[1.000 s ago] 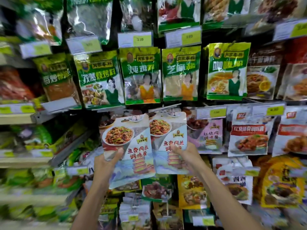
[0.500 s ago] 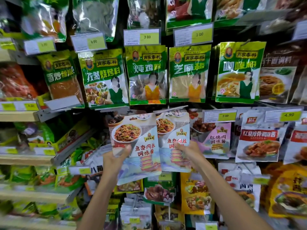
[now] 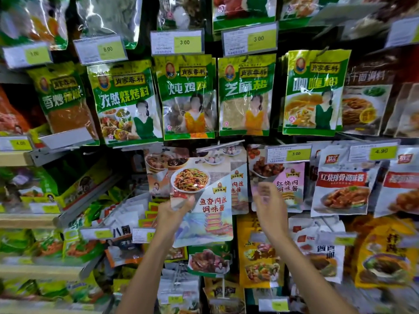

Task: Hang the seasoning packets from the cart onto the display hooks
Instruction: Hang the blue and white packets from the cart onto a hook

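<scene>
Head view: mid-hang step. Left hand (image 3: 169, 214) held one packet (image 3: 205, 200) up in front of the display, thumb on its lower-left face, fingers behind, so a pinch-type grip clamped on the packet. Packet sat slightly tilted, its top edge just under the hook (image 3: 221, 146) that stuck out below the green row (image 3: 188, 96). A matching hung packet (image 3: 238, 184) sat right behind it on that hook, mostly covered.

Right hand (image 3: 268, 200) was off the packet, fingers loosely spread and blurred, holding nothing. It hovered in front of the pink packet (image 3: 289, 184), beside the hung one, not clearly touching either.

Judgement: one packet looked already on the hook, and the one in the left hand was next. Couldn't see its hang hole, and the top edge merged with the stock behind. Next move calls for lifting the top to hook-tip height, lining the hole up with the tip and pushing back along the hook; the free right hand could steady the hook or the top edge. The price tag (image 3: 288, 154) on the neighbouring hook was close, so some snag risk there.

Cart not in frame.
</scene>
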Demonstrator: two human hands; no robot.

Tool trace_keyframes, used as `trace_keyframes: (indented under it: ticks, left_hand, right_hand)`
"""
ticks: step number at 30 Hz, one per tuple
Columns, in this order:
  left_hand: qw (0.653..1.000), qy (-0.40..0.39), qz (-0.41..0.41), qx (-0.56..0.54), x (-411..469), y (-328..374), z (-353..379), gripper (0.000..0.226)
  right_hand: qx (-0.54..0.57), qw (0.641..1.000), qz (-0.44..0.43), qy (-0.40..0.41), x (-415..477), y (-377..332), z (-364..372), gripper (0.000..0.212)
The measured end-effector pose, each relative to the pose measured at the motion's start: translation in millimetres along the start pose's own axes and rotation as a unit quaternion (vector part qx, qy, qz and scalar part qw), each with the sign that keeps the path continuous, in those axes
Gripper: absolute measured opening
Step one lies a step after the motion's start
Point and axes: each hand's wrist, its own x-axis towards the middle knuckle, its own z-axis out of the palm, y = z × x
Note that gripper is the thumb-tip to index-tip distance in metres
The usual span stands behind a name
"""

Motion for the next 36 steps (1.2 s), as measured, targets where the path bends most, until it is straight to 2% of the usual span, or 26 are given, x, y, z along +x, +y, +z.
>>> trace_keyframes:
  ticks: [2, 4, 6, 11, 22, 25, 30, 33, 36]
  left_hand:
    - [1.0, -0.01, -0.003, -0.007, 5.0, 2.6, 10.3, 0.012]
    - [1.0, -0.017, -0.01, -0.012, 10.3, 5.7, 19.9, 0.011]
    - [0.999, -0.028, -0.011, -0.022, 14.3, 7.9, 28.7, 0.009]
    - [0.999, -0.046, -0.013, -0.021, 18.1, 9.0, 41.9, 0.006]
    - [0.999, -0.026, -0.033, -0.02, 37.6, -3.2, 53.6, 0.018]
    - [0.999, 0.022, -0.03, -0.019, 41.5, -8.8, 60.5, 0.015]
    - [0.988, 0.149, -0.035, 0.032, 47.7, -10.5, 76.2, 0.023]
    - [0.977, 0.189, -0.04, 0.092, 49.0, -8.4, 82.4, 0.038]
    - [0.969, 0.212, -0.043, 0.12, 47.1, -1.6, 88.6, 0.042]
  right_hand:
    - [-0.046, 0.986, -0.139, 0.084, -0.5, -11.8, -20.7, 0.022]
    - [-0.12, 0.947, -0.26, 0.149, 12.9, -21.9, -38.5, 0.028]
    - [-0.192, 0.911, -0.317, 0.182, 32.1, -26.9, -50.8, 0.033]
    - [-0.299, 0.88, -0.325, 0.174, 59.3, -14.3, -57.6, 0.042]
    - [-0.328, 0.859, -0.347, 0.184, 72.5, -1.3, -54.6, 0.043]
    - [-0.327, 0.854, -0.356, 0.191, 74.0, 0.9, -53.1, 0.043]
    - [-0.33, 0.846, -0.367, 0.202, 76.0, 3.5, -52.7, 0.043]
    - [-0.328, 0.848, -0.364, 0.201, 76.0, 3.7, -52.5, 0.042]
    - [-0.33, 0.85, -0.361, 0.198, 74.1, 2.5, -53.1, 0.043]
